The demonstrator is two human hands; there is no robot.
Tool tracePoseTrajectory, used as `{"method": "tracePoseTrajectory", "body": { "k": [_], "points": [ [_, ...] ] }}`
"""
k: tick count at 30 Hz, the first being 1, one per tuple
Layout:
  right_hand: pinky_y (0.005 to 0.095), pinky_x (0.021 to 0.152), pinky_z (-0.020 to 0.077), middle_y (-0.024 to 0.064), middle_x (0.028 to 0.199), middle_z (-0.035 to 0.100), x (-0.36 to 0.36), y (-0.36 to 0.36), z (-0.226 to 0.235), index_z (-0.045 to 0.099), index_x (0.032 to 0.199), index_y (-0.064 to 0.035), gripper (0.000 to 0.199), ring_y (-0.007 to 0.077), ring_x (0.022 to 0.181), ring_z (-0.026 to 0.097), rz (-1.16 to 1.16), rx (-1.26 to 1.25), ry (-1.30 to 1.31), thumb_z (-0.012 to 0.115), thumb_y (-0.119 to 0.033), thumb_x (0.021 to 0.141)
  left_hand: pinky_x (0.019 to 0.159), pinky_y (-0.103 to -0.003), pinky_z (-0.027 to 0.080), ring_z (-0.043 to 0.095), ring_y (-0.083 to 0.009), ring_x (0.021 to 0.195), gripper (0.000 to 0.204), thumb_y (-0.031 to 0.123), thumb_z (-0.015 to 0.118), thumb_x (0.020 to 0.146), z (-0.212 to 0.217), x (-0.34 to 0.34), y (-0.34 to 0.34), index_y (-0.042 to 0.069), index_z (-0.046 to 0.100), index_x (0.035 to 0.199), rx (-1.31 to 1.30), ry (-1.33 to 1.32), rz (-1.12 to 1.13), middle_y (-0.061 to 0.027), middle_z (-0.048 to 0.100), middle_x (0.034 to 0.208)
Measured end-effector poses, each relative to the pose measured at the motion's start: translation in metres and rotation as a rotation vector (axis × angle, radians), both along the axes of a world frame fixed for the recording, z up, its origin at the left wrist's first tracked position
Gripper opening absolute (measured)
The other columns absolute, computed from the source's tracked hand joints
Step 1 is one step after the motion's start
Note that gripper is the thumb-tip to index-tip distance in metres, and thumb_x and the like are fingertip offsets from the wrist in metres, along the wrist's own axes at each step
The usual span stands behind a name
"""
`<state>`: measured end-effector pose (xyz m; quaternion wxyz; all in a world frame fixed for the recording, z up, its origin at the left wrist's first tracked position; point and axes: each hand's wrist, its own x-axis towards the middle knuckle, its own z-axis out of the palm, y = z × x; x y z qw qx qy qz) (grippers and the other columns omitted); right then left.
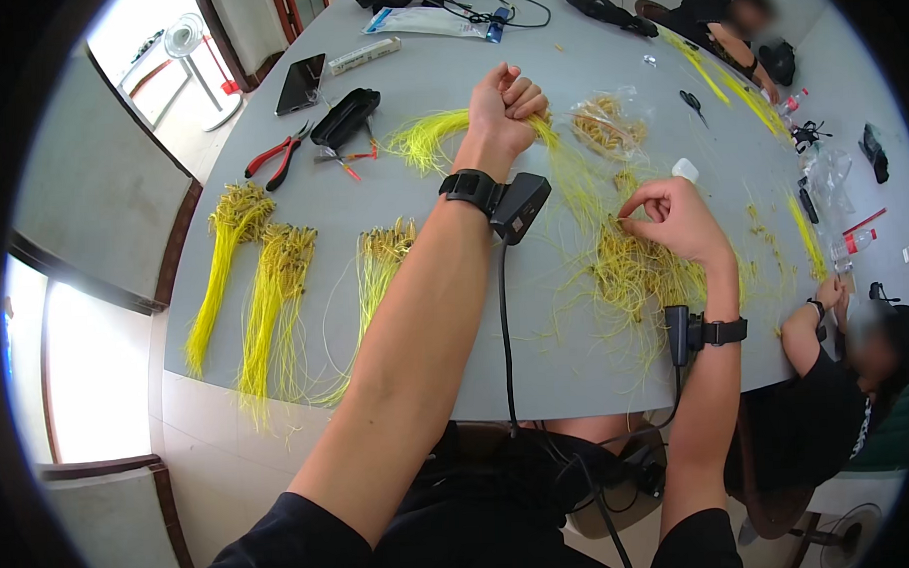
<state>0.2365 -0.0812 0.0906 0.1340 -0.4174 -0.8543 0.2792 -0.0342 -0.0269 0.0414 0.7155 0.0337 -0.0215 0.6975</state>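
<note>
The left hand is curling its fingers tight around a bunch of yellow wires above the grey table. The right hand is pinching its fingertips on strands of a loose yellow pile. Three sorted bundles are lying left, near red pliers
</note>
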Motion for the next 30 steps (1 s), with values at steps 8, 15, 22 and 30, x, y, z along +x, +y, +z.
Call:
{"method": "tracePoseTrajectory", "body": {
  "k": [8, 15, 22, 30],
  "points": [
    [0.0209, 0.055, 0.0300, -0.0032, 0.079, 0.059, 0.005, 0.011, 0.001, 0.071, 0.097, -0.0016, 0.013, 0.0016, 0.060, 0.037, -0.127, -0.149, 0.872, 0.070, -0.010, 0.088, 0.038, -0.022, 0.019, 0.018, -0.0076, 0.042, 0.026, 0.020, 0.050, 0.103, 0.023, 0.012, -0.006, 0.006, 0.051, 0.081, 0.072, 0.206, -0.090, 0.0052, 0.024, 0.051],
    [0.0181, 0.055, 0.0315, 0.0002, 0.088, 0.064, 0.013, 0.016, 0.001, 0.068, 0.100, -0.0016, 0.013, 0.0008, 0.059, 0.040, -0.119, -0.387, 1.226, 0.065, -0.012, 0.092, 0.040, -0.023, 0.014, 0.017, -0.0052, 0.045, 0.024, 0.031, 0.062, 0.099, 0.055, 0.063, -0.019, 0.008, 0.061, 0.093, 0.286, 0.807, -0.388, 0.0087, 0.022, 0.054],
    [0.0193, 0.052, 0.0281, -0.0043, 0.072, 0.057, 0.015, 0.020, -0.002, 0.070, 0.102, -0.0013, 0.014, 0.0000, 0.054, 0.037, -0.202, -0.295, 1.219, 0.066, -0.011, 0.092, 0.041, -0.022, 0.017, 0.022, -0.0039, 0.047, 0.032, 0.033, 0.071, 0.094, 0.052, 0.082, -0.023, 0.003, 0.071, 0.105, 0.379, 1.106, -0.472, 0.0100, 0.025, 0.055],
    [0.0200, 0.050, 0.0262, -0.0055, 0.068, 0.051, 0.012, 0.021, -0.004, 0.071, 0.097, 0.0004, 0.012, 0.0007, 0.052, 0.035, -0.306, -0.222, 1.157, 0.068, -0.008, 0.089, 0.041, -0.022, 0.019, 0.025, -0.0028, 0.047, 0.025, 0.025, 0.070, 0.095, 0.041, 0.078, -0.018, 0.002, 0.073, 0.102, 0.386, 1.209, -0.487, 0.0095, 0.032, 0.054]
  ]
}}
